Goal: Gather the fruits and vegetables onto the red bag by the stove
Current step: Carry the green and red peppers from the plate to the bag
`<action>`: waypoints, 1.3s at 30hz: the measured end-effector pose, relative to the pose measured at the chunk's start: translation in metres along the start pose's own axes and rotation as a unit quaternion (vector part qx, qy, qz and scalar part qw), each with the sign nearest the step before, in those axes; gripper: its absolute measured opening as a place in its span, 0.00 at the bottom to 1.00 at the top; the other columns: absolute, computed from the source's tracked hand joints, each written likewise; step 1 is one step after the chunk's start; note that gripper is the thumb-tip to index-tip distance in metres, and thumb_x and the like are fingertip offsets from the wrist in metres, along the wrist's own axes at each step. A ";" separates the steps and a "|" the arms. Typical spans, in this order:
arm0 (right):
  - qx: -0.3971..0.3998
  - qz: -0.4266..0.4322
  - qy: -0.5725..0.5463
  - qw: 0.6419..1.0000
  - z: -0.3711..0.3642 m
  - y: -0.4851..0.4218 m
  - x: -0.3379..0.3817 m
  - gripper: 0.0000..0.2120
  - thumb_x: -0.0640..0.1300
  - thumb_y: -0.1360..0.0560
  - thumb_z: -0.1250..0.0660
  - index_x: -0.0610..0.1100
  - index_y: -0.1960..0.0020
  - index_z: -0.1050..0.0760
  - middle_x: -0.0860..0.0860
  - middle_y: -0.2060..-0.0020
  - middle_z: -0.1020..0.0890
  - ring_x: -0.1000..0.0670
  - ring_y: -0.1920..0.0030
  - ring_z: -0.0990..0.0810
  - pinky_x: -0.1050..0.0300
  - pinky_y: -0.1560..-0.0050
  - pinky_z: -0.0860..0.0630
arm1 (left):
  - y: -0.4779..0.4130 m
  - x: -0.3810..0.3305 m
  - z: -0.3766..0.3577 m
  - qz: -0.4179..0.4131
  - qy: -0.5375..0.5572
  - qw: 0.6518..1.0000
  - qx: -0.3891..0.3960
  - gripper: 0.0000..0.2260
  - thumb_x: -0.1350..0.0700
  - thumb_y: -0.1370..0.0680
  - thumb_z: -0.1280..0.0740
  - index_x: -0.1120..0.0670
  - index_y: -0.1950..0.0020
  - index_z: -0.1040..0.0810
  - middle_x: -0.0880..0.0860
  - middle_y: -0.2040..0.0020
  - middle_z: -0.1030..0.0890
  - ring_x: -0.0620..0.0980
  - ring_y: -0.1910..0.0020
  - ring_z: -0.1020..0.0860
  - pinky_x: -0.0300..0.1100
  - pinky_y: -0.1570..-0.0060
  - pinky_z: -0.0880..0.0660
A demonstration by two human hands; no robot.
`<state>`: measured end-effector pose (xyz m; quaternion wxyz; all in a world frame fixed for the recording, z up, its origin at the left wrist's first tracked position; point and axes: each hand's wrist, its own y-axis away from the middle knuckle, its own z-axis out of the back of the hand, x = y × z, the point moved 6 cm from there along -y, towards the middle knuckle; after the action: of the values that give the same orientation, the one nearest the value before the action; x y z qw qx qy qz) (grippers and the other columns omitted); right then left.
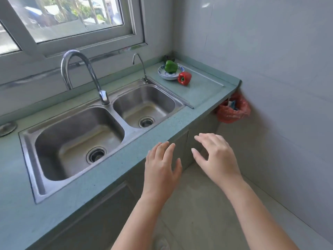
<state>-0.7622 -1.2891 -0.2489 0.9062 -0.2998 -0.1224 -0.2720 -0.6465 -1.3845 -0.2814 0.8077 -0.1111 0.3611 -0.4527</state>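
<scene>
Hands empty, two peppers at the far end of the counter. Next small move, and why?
Probably reach the right hand forward to the red pepper. It and the left hand are open, empty, short of the far corner. The red pepper lies on the counter, nearer than the green pepper, which sits in the dish.

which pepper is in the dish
The green pepper is the one in the blue-and-white dish. The red pepper lies on the counter right beside the dish, not in it.
</scene>
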 end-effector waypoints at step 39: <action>0.059 -0.063 -0.033 0.996 -0.196 -0.381 -0.221 0.16 0.45 0.31 0.33 0.39 0.46 0.23 0.43 0.51 0.18 0.42 0.51 0.21 0.49 0.49 0.26 | -0.411 0.154 -0.237 0.026 -0.025 0.994 0.099 0.20 0.51 0.28 0.41 0.61 0.43 0.23 0.59 0.45 0.22 0.61 0.46 0.25 0.51 0.44 0.29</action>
<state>-1.1480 -1.5719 -0.3067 0.8987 -0.2466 -0.1866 -0.3109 -1.0256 -1.7069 -0.3168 0.8347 -0.0324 0.2972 -0.4625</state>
